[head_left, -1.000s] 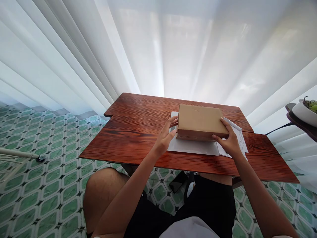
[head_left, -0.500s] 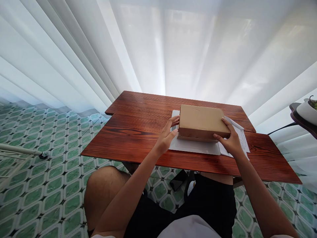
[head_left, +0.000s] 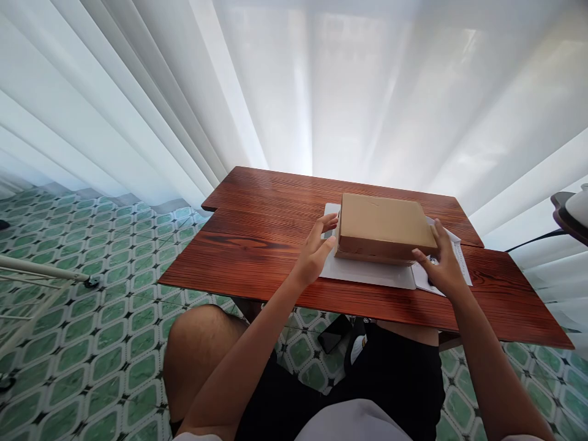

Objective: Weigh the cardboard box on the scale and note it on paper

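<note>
A closed brown cardboard box point(head_left: 386, 223) rests on a flat white board point(head_left: 367, 273) toward the right of the wooden table. My left hand point(head_left: 315, 251) is beside the box's left end, its fingers apart and the fingertips very close to the cardboard; whether they touch is unclear. At the right front corner is my right hand point(head_left: 443, 263), thumb and fingers spread around that corner without a grip. White papers point(head_left: 463, 266) with writing lie partly under the right hand and the box, so much of them is hidden.
The reddish-brown table point(head_left: 239, 239) stands in front of a white curtain point(head_left: 275, 92). A dark phone-like object point(head_left: 334, 334) lies on the tiled floor below. A pale metal frame point(head_left: 41, 266) is at left; a white pot point(head_left: 579, 205) sits on a stand at right.
My right hand has loosened from the box's right corner and spread its fingers. The left hand stays by the left end. The whole view has shifted slightly.
</note>
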The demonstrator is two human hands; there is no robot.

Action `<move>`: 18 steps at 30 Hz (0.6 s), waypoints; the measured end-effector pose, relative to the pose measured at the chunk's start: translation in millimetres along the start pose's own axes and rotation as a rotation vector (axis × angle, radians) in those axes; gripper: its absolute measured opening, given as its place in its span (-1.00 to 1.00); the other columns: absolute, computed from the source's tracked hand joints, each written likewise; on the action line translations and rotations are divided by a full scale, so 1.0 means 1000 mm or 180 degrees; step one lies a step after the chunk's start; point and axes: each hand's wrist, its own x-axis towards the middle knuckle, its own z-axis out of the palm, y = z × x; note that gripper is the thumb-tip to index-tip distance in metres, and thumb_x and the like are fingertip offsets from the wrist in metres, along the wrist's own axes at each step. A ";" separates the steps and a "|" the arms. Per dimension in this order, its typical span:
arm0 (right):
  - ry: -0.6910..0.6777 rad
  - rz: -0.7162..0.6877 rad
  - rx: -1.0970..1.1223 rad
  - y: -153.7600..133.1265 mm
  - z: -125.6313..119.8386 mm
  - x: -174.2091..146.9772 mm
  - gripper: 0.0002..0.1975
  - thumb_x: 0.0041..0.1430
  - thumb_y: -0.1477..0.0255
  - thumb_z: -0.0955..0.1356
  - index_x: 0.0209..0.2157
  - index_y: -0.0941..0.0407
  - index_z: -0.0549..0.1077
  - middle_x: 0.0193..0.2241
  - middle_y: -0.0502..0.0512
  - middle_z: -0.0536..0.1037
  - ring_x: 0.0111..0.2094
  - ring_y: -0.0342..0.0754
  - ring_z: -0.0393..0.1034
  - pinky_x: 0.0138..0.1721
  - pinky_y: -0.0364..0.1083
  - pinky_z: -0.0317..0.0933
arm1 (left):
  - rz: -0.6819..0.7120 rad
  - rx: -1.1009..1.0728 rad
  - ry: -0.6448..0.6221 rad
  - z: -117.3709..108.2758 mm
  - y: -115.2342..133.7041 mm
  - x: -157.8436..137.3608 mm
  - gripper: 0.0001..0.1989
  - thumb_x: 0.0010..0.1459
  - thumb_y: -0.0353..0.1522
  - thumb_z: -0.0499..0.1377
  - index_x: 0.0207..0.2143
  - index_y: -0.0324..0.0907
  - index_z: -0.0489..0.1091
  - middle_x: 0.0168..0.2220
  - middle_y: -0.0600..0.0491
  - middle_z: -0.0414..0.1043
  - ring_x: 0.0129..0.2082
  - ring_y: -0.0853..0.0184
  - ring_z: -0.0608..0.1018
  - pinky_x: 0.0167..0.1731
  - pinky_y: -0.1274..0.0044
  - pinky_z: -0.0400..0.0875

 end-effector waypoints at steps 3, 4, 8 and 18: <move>0.0955 -0.0212 -0.0056 -0.012 -0.001 -0.012 -0.46 0.39 0.08 0.24 0.26 0.05 0.35 0.23 0.31 0.41 0.26 0.21 0.31 0.23 0.27 0.25 | 0.0489 0.0486 0.0681 0.008 0.009 -0.006 -0.64 0.35 -0.35 0.01 0.15 -0.14 0.32 0.09 -0.10 0.38 0.09 0.26 0.44 0.01 0.40 0.39; 0.1192 -0.0368 -0.0028 -0.019 0.000 -0.017 -0.53 0.45 0.12 0.17 0.15 0.08 0.44 0.11 0.31 0.49 0.17 0.18 0.38 0.18 0.22 0.28 | 0.0797 0.0666 0.0837 0.012 0.014 -0.009 -0.69 0.35 -0.37 0.01 0.09 -0.16 0.36 -0.01 -0.08 0.41 -0.02 0.28 0.46 -0.08 0.42 0.40; 0.0835 -0.0887 0.0095 -0.053 0.014 -0.038 -0.57 0.50 0.30 0.08 -0.18 0.11 0.51 -0.37 0.10 0.50 -0.32 -0.04 0.42 -0.23 -0.01 0.28 | 0.2033 0.0872 0.0624 0.035 0.043 -0.028 -0.81 0.24 -0.48 0.03 -0.14 -0.17 0.38 -0.34 0.04 0.39 -0.29 0.35 0.43 -0.27 0.47 0.35; -0.0963 -0.2733 0.0212 -0.123 0.075 -0.052 -0.69 0.44 0.45 0.18 -0.45 0.10 0.31 -0.55 0.00 0.37 -0.45 -0.09 0.14 -0.36 -0.06 0.00 | 0.2835 0.1347 -0.2421 0.101 0.045 -0.110 -0.79 0.28 -0.39 0.16 -0.46 -0.12 0.40 -0.50 0.17 0.40 -0.53 0.50 0.42 -0.58 0.57 0.29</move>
